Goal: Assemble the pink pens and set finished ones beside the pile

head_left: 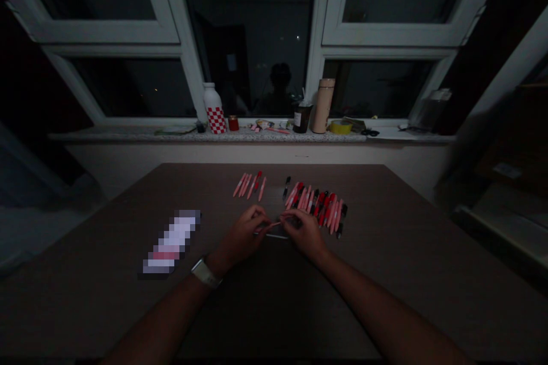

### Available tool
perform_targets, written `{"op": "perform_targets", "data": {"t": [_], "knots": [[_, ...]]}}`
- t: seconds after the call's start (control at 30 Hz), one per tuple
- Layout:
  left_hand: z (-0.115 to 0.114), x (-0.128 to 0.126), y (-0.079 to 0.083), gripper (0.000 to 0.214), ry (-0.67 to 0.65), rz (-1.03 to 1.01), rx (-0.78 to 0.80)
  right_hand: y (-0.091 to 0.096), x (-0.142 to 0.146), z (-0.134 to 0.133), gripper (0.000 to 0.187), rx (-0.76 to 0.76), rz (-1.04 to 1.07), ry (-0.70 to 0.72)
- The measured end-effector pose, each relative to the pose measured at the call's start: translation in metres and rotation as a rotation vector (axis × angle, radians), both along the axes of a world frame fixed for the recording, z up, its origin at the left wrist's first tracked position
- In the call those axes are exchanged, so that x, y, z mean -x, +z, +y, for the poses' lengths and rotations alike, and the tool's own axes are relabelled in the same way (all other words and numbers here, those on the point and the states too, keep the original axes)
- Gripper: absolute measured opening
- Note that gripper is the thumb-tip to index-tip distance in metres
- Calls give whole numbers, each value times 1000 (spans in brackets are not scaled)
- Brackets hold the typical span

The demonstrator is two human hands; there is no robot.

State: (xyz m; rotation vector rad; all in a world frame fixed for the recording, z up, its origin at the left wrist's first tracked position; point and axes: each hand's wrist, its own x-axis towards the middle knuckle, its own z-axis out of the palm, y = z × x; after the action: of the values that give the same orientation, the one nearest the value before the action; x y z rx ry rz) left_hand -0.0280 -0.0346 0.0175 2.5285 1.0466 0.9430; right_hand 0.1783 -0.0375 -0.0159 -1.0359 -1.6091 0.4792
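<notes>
Over the middle of the table, my left hand (245, 235) and my right hand (303, 231) meet with fingertips pinched. Between them runs a slim pinkish pen (275, 224), mostly covered by the fingers, so its details are hard to make out. Just below it lies a thin pale-edged item (277, 235), partly hidden by my hands. Beyond my right hand is a dense row of pink, red and black pens (319, 204). A smaller group of pink pens (245, 185), one with a red top, lies beyond my left hand.
A blurred-out phone-like slab (171, 245) rests on the table (240, 319) at left. Along the windowsill (171, 137) stand a checkered white bottle (214, 111), a red jar (233, 122), a dark cup (302, 118), a beige flask (323, 107) and yellow tape (341, 127).
</notes>
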Motion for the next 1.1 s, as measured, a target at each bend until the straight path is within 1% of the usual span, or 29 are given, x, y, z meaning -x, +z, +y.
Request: {"op": "perform_targets", "data": {"t": [0.23, 0.33, 0.47, 0.57, 0.67, 0.83, 1.1], "knots": [[3, 1, 1, 10, 80, -42, -91, 0, 0, 0, 12, 65, 113, 70], [4, 2, 0, 10, 70, -64, -85, 0, 0, 0, 12, 47, 64, 72], [4, 2, -2, 10, 65, -60, -86, 2, -2, -1, 11, -10, -16, 33], [3, 2, 0, 9, 62, -41, -86, 3, -2, -2, 11, 0, -22, 19], [2, 2, 2, 9, 54, -18, -78, 3, -2, -2, 11, 13, -19, 35], [4, 3, 0, 8, 48, 1, -75, 3, -3, -2, 11, -10, -58, 37], [2, 3, 4, 10, 42, 58, -80, 5, -7, -3, 12, -54, -229, 30]]}}
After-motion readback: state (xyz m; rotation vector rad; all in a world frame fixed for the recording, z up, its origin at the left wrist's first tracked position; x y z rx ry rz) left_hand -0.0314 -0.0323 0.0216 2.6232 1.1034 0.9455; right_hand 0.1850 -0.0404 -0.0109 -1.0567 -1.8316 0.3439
